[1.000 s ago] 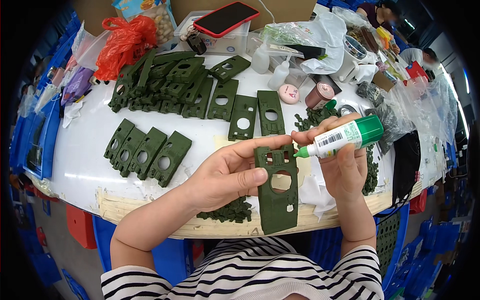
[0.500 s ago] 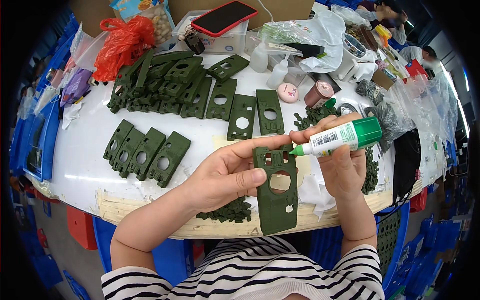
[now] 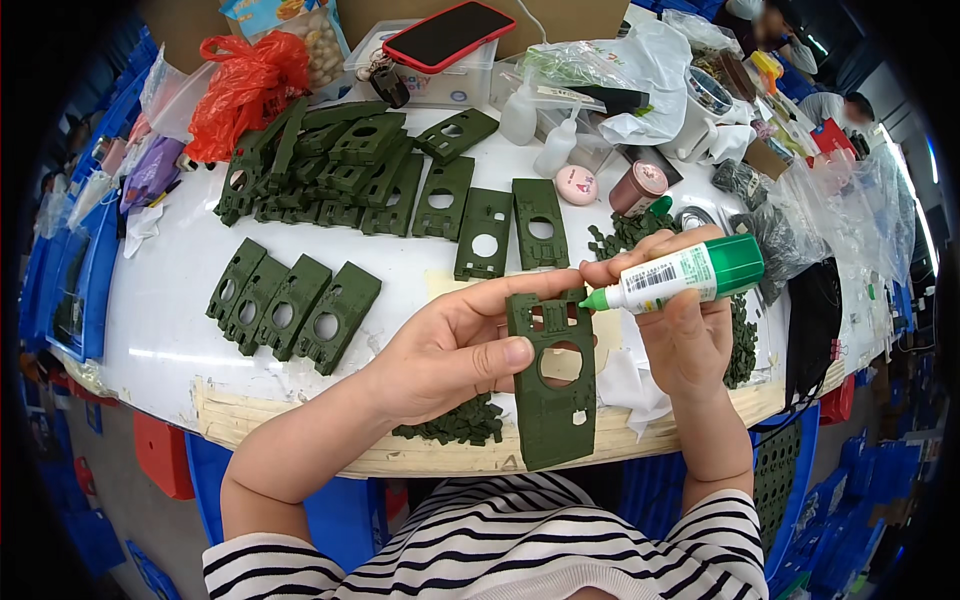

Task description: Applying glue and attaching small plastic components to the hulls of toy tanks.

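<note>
My left hand (image 3: 450, 350) grips a dark green plastic model tank hull part (image 3: 552, 425) by its edge, thumb on top. The part has one big round hole and smaller square openings at its far end. In my right hand (image 3: 685, 335) is a white glue bottle (image 3: 668, 280) with a green base, tipped sideways. Its green nozzle meets the far right corner of the part, beside a small square opening. A fingertip of my left hand lies close to the nozzle. Matching hull parts (image 3: 318, 312) lie in a row at the left.
More hull parts (image 3: 350, 165) are heaped at the back, with loose ones beside them. Small green pieces (image 3: 460, 420) lie under my left wrist, others (image 3: 630, 232) behind my right hand. Squeeze bottles (image 3: 556, 148), a round pink container (image 3: 576, 185) and a red-cased phone (image 3: 449, 36) stand farther back.
</note>
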Motion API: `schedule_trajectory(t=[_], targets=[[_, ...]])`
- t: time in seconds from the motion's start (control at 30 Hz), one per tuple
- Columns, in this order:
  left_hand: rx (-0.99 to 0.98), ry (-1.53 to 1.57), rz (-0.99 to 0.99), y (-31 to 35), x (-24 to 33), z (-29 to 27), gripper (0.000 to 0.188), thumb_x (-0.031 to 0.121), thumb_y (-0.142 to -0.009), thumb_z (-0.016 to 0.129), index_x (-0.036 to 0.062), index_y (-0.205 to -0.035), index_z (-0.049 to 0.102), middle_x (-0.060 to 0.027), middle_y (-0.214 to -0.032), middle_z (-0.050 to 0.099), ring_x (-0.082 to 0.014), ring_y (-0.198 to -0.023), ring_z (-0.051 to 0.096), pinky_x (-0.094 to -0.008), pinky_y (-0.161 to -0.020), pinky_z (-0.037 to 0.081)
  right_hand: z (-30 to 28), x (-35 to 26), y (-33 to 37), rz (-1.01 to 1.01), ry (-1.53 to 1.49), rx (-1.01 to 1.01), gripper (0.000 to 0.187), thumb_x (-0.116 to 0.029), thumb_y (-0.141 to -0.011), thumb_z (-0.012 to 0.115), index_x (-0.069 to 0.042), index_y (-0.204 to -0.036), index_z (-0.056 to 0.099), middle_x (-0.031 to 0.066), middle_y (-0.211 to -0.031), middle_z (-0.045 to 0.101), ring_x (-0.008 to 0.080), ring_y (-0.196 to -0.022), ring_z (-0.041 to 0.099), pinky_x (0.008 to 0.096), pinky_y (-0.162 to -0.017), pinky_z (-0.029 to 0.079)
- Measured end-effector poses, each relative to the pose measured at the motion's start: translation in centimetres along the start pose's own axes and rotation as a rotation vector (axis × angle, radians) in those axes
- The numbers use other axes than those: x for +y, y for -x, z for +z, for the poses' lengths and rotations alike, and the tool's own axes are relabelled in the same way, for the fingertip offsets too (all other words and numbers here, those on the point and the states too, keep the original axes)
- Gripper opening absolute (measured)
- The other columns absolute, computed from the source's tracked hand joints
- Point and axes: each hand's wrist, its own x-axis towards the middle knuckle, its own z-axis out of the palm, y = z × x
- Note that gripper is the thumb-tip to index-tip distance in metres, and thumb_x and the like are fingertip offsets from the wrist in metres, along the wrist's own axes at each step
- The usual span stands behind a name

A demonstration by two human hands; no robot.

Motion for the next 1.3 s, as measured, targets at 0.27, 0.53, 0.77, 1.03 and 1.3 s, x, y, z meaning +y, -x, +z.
schedule_trajectory(t=[0.27, 0.53, 0.77, 1.03, 1.3], targets=[[-0.007, -0.004, 0.001, 0.02, 0.02, -0.01, 0.066, 0.026, -0.091, 0.060, 0.0022, -0.144, 0.028, -0.0176, -0.134, 0.047, -0.0314, -0.124, 0.048, -0.0445, -0.097, 0.046, -0.07, 0.07, 0.02, 0.000, -0.009, 0.001, 0.035, -0.034, -0.092, 0.058, -0.006, -0.110, 0.046, 0.0103, -0.103, 0.056, 0.0241, -0.101, 0.061, 0.0461, -0.095, 0.049], [-0.008, -0.005, -0.008, -0.01, 0.25, 0.11, 0.067, 0.026, -0.090, 0.060, 0.0022, -0.144, 0.028, -0.0173, -0.135, 0.046, -0.0313, -0.124, 0.048, -0.0449, -0.097, 0.046, 0.09, 0.02, -0.03, 0.002, -0.006, 0.013, 0.036, -0.034, -0.092, 0.058, -0.006, -0.109, 0.045, 0.0103, -0.102, 0.056, 0.0242, -0.101, 0.061, 0.0460, -0.095, 0.049], [-0.001, 0.004, -0.010, -0.01, 0.32, 0.30, 0.069, 0.028, -0.089, 0.061, 0.0009, -0.143, 0.028, -0.0144, -0.141, 0.040, -0.0293, -0.124, 0.049, -0.0435, -0.098, 0.045, 0.14, -0.04, -0.14, 0.024, -0.099, -0.011, 0.038, -0.037, -0.092, 0.055, -0.006, -0.109, 0.044, 0.0112, -0.101, 0.056, 0.0240, -0.100, 0.061, 0.0468, -0.096, 0.048], [0.003, 0.008, -0.020, -0.02, 0.33, 0.27, 0.069, 0.029, -0.089, 0.061, 0.0004, -0.143, 0.029, -0.0120, -0.145, 0.036, -0.0285, -0.123, 0.049, -0.0425, -0.098, 0.044, 0.40, -0.17, -0.28, 0.009, -0.091, -0.028, 0.038, -0.037, -0.092, 0.057, -0.006, -0.109, 0.044, 0.0117, -0.100, 0.056, 0.0228, -0.100, 0.060, 0.0480, -0.098, 0.047], [-0.006, 0.015, -0.001, -0.04, 0.29, 0.24, 0.068, 0.028, -0.089, 0.061, 0.0011, -0.143, 0.030, -0.0113, -0.146, 0.034, -0.0297, -0.123, 0.049, -0.0442, -0.099, 0.043, 0.43, -0.23, -0.29, 0.000, -0.076, -0.029, 0.037, -0.035, -0.091, 0.058, -0.006, -0.109, 0.045, 0.0118, -0.100, 0.056, 0.0228, -0.101, 0.060, 0.0486, -0.098, 0.047]])
